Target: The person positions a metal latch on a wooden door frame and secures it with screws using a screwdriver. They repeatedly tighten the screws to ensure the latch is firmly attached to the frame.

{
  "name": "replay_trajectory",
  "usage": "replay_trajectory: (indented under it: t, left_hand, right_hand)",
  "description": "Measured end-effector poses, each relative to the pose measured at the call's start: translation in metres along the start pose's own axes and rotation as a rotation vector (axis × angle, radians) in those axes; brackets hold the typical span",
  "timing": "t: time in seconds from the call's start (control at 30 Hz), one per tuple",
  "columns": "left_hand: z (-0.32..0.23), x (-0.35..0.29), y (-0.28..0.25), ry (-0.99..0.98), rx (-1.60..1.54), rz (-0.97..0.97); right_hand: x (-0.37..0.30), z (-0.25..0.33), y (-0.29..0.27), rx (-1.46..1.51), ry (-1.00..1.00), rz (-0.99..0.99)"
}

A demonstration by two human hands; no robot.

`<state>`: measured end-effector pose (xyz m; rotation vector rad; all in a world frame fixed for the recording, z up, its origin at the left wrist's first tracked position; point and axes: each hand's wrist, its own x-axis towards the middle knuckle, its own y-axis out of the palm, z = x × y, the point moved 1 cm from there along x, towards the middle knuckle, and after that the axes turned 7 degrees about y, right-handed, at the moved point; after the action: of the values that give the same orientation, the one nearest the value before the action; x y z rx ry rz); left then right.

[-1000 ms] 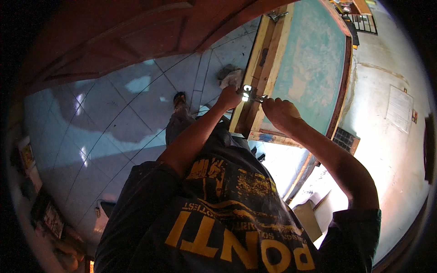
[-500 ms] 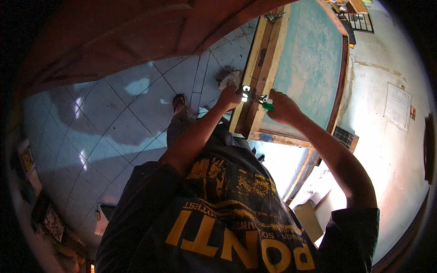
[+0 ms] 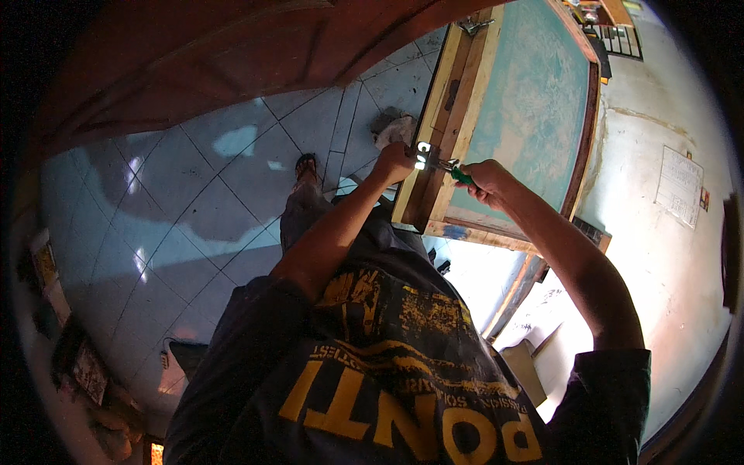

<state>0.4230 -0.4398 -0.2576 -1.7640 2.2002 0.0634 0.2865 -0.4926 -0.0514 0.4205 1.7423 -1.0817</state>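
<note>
My right hand is closed round the green handle of a small hand tool; its metal end points left and its exact kind is unclear. That end meets a shiny metal piece with dark gaps, like a hinge plate, on the wooden edge of a frame. At the same piece, from the left, my left hand has its fingers bent and closed against it; the fingertips are partly hidden. Within the frame lies a pale blue-green panel.
A second metal fitting sits at the frame's far end. A dark red carved wooden surface spans the upper left. Bluish floor tiles lie below, with a crumpled pale cloth near the frame. A pale wall stands at the right.
My right hand has shifted slightly right and closed more fully round the green handle, its fingers now curled beneath. The left hand stays at the metal piece.
</note>
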Motion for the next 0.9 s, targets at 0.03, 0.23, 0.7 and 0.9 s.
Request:
replay_trajectory:
  t: [0.03,0.23,0.7,0.9]
  left_hand:
    - [0.001,0.002,0.003,0.001,-0.016,0.016]
    - [0.000,0.007,0.002,0.002,0.085,-0.023]
    - [-0.003,0.003,-0.002,0.043,0.050,0.026]
    - [-0.004,0.008,0.000,0.089,0.011,0.077]
  right_hand:
    - [-0.005,0.003,-0.005,-0.056,-0.013,0.025]
    - [-0.049,-0.011,0.005,-1.346,-0.925,-0.487]
    - [-0.011,-0.003,-0.002,0.012,0.009,0.079]
    - [-0.027,-0.009,-0.007,-0.592,-0.493,-0.131]
